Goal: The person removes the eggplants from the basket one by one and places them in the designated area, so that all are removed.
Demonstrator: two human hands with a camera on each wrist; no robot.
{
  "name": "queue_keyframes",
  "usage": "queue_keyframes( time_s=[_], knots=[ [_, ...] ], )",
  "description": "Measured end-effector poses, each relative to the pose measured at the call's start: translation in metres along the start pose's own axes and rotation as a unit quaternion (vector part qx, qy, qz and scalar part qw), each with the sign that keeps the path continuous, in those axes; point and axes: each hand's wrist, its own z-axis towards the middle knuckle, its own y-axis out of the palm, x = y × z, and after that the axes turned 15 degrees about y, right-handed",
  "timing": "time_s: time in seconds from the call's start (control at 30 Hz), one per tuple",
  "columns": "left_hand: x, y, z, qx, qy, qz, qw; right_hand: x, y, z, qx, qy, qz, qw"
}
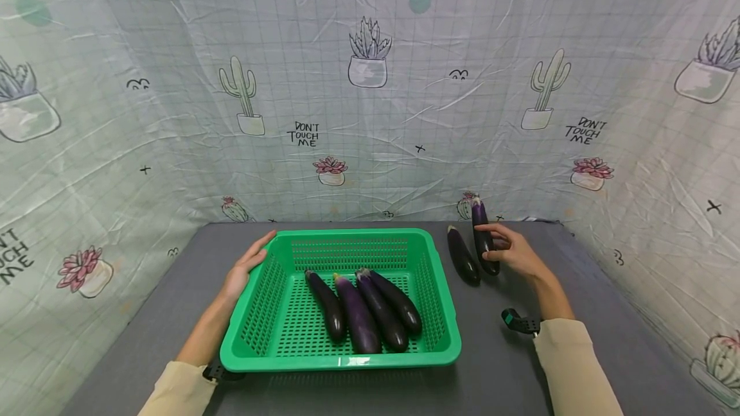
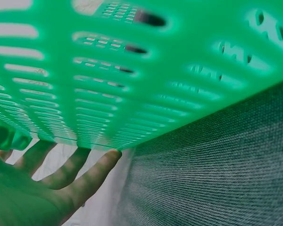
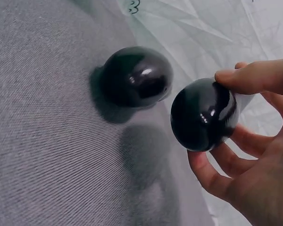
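Note:
A green plastic basket (image 1: 341,363) sits on the table with several dark purple eggplants (image 1: 360,320) lying in it. My left hand (image 1: 236,278) rests along the basket's left side; the left wrist view shows its fingers (image 2: 92,174) extended against the outer slotted wall. To the right of the basket, my right hand (image 1: 514,252) grips an eggplant (image 1: 482,226) between thumb and fingers, stem end pointing away. In the right wrist view this eggplant (image 3: 203,115) is raised off the table, its shadow on the cloth. Just left of it another eggplant (image 1: 462,259) lies on the table.
Grey cloth covers the table (image 1: 485,352) around the basket. A patterned curtain (image 1: 405,114) with cactus drawings hangs behind the table's far edge and along both sides.

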Motion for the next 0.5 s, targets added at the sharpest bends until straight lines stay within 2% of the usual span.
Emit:
queue_keyframes(
  time_s=[0.33, 0.5],
  knots=[
    [-0.001, -0.001, -0.001, 0.000, 0.001, -0.017, 0.9999, 0.012, 0.003, 0.005, -0.006, 0.012, -0.011, 1.000],
    [-0.001, 0.000, 0.000, 0.001, 0.001, 0.011, 0.9999, 0.014, 0.005, 0.006, -0.004, 0.033, -0.021, 0.999]
  ],
)
